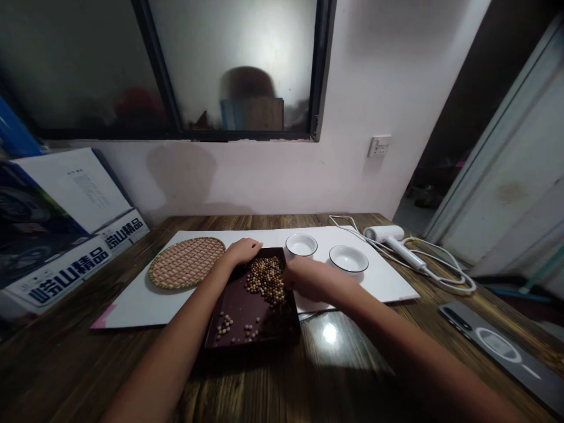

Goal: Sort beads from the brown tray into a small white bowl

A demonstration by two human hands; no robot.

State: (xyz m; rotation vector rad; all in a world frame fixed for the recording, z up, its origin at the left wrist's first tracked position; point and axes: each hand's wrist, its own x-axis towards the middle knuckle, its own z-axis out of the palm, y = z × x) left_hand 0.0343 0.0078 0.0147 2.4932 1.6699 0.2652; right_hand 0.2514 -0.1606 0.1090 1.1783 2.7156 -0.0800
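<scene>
A dark maroon tray (238, 299) holds many small round beads (267, 279) in brown, yellow and black, heaped toward its far right part. A few paler beads lie near its front edge. My left hand (243, 250) is at the tray's far left corner, fingers bent over the rim and closed on it. At the right wall of the tray is my right hand (304, 275), curled, its fingertips hidden against the rim. Two white bowls with dark rims, one (302, 244) just beyond my right hand and another (349, 258) to its right, stand on a white board (383, 288).
An oval woven mat (187, 262) lies on the board's left part. A white hair dryer (403, 249) with a looped cable is at the right, and a grey phone (497, 346) lies nearer. Printed boxes (79, 235) stand at the left. The wooden table (343, 376) meets a wall behind.
</scene>
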